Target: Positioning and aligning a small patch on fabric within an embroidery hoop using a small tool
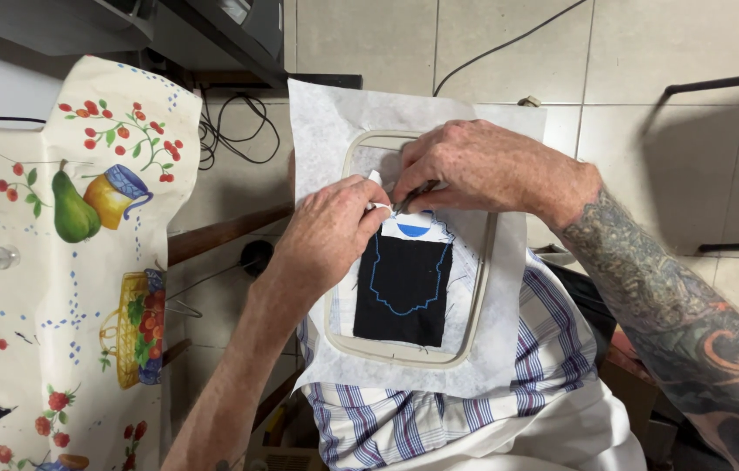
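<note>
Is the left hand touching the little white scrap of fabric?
Touching: the head view shows the left hand pinching the small white fabric scrap between its fingertips.

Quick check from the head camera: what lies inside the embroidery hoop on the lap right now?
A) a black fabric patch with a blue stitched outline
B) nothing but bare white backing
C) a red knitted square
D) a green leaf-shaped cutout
A: inside the hoop a black fabric patch shows a blue stitched outline, just below the left hand and the right hand working at its top edge.

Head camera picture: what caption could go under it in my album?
Two hands, left and right, trim black fabric in an embroidery hoop with small scissors.
</note>
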